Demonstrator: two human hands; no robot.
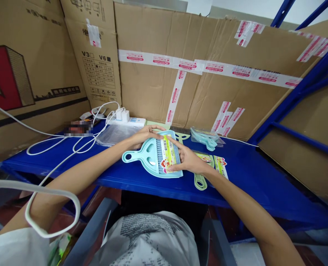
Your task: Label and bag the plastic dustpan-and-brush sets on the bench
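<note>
A light blue dustpan (147, 155) with a small brush (160, 157) nested in it is held up over the front of the blue table, its looped handle pointing left. A yellow and white printed label (168, 155) lies across the bristles. My left hand (145, 136) grips the dustpan's upper edge, fingers closed around it. At the right side, my right hand (187, 159) has its thumb and fingers pressed on the label and the pan's edge. Its fingers are partly hidden behind the pan.
On the blue table (252, 184) are a green dustpan set (200, 181), a loose label card (220, 166), a bagged blue set (206, 138), clear plastic bags (116, 135), and a power strip (136, 122) with white cables. Cardboard walls (152, 33) stand behind.
</note>
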